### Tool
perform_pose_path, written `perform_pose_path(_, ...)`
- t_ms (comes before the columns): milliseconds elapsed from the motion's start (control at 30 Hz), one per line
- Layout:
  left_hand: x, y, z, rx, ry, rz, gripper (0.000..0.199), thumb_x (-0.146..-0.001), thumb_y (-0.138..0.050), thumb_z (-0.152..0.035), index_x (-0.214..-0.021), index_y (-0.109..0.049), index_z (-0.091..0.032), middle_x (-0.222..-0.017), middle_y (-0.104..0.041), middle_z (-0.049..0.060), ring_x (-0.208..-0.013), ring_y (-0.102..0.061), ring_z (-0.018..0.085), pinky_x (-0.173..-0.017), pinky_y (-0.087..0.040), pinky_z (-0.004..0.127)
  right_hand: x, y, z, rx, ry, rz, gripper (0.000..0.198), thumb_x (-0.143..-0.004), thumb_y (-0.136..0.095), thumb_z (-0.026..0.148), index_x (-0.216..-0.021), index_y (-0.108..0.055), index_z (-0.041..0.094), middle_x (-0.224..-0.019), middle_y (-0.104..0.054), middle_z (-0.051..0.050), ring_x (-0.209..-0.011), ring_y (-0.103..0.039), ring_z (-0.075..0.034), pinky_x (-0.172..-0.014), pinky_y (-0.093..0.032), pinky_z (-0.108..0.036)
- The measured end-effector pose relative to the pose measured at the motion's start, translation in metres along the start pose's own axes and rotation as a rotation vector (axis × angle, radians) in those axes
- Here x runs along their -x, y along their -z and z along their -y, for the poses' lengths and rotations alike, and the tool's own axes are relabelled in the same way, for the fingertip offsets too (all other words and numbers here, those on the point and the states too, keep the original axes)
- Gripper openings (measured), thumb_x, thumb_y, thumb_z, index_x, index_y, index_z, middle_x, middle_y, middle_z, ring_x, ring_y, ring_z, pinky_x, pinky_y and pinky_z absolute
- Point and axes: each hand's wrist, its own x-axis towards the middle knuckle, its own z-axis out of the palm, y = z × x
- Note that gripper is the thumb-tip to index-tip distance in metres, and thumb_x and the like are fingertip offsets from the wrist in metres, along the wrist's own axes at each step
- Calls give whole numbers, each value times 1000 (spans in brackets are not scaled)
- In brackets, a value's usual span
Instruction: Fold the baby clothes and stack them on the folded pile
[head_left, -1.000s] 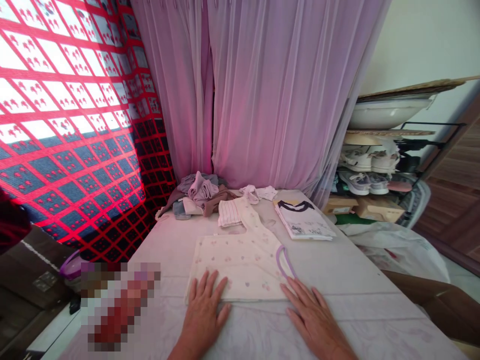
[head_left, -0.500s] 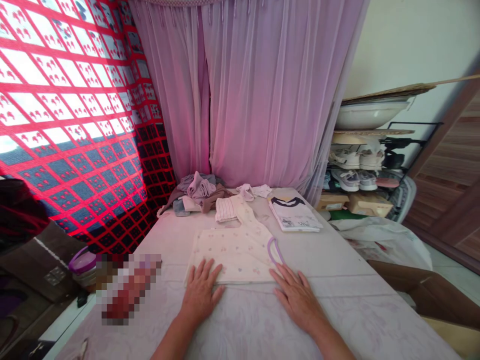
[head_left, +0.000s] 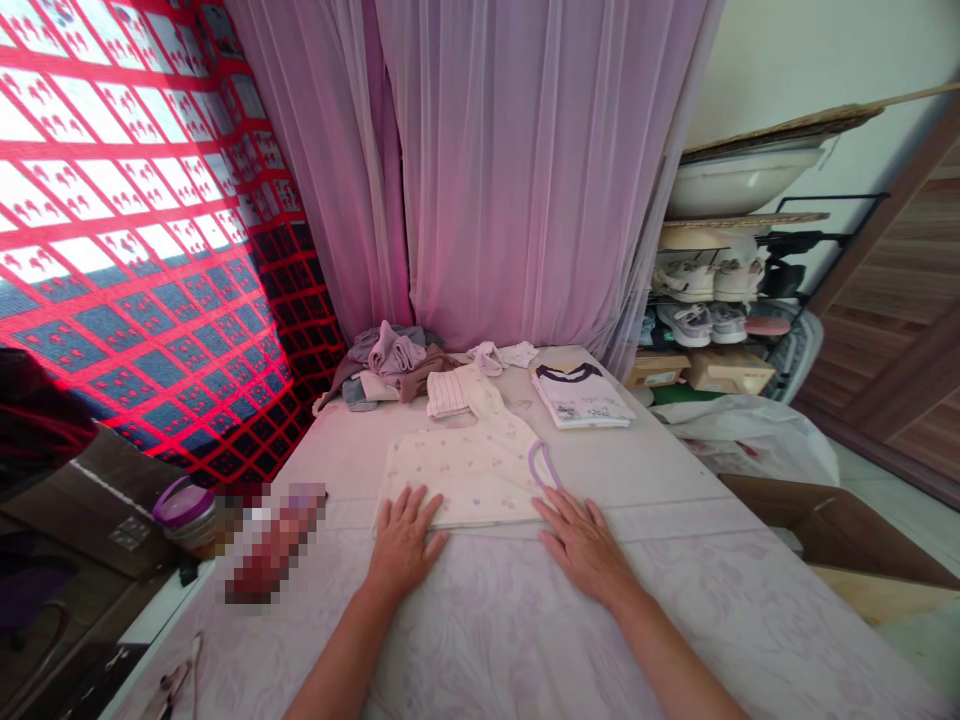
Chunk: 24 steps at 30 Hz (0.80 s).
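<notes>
A cream child's top (head_left: 457, 470) with small printed motifs and a lilac-trimmed opening (head_left: 543, 464) lies flat on the covered bed (head_left: 495, 640). My left hand (head_left: 405, 540) rests with spread fingers on its near left corner. On the near right corner, just below the lilac trim, lie the outstretched fingers of my right hand (head_left: 581, 540). Neither hand grips the cloth. A striped folded garment (head_left: 448, 392) touches the top's far side. Beyond it sits a heap of crumpled clothes (head_left: 394, 360).
Folded white shirts with a dark collar (head_left: 581, 395) lie at the far right of the bed. A blurred red item (head_left: 274, 555) is at the left edge. To the right stand a shoe rack (head_left: 705, 300) and an open cardboard box (head_left: 832, 525). A pink curtain (head_left: 517, 180) hangs behind.
The camera view has tilted down, so the bed and clothes appear higher in the picture. Both hands stay flat on the top's near edge, with little visible movement against the cloth.
</notes>
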Motion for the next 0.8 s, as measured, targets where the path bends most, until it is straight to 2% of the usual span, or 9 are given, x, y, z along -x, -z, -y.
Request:
perform_pose_path(333,0,-4,1,16,-7,-28,52,-89,-45,-48,-140,-44,-33,-149,-40,4,-139,-29,29,-112,-19,53,0,-1,-1,18,-8,9,49,-94,-34,40,-141,-42,30,-151,-35,-4,-139,-31,-23,-111,-22,-54)
perform_pose_path(633,1,0,0,36,-1,16,54,-90,-42,-51,-141,-42,-33,-151,-37,4,-141,-26,29,-112,-16,54,1,-5,-4,26,5,-1,48,-95,-33,41,-142,-41,31,-151,-35,-4,-138,-31,-24,-111,-23,-54)
perform_pose_path(800,1,-2,0,36,2,0,54,-89,-44,-51,-141,-42,-34,-150,-38,3,-140,-27,29,-113,-16,53,1,-7,-5,34,4,9,49,-95,-32,41,-142,-41,31,-151,-34,-3,-139,-31,-24,-111,-23,-54)
